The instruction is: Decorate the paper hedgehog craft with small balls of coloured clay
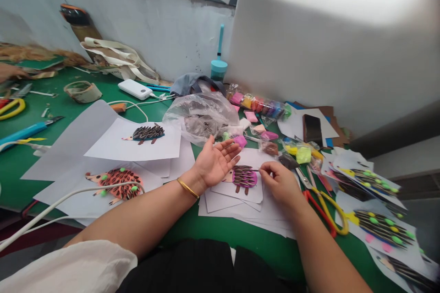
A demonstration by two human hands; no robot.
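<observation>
A purple hedgehog picture [244, 177] covered in dark striped seeds lies on white paper between my hands. My left hand [216, 162] is palm up just above its left side, fingers spread; whether small bits lie on the palm is too small to tell. On the picture's right side, my right hand [279, 181] pinches a thin dark piece, apparently a seed [256, 170], close to the hedgehog's back. Further left are a blue hedgehog picture [148, 133] and an orange one [120, 183] with green dots.
Beyond the hands are a clear plastic bag [202, 116] and packets of coloured clay [257, 103]. Scissors [323, 201], a phone [312, 129] and finished pictures [385, 226] lie right. White cables [68, 197] cross the left; another person's hand [12, 73] is far left.
</observation>
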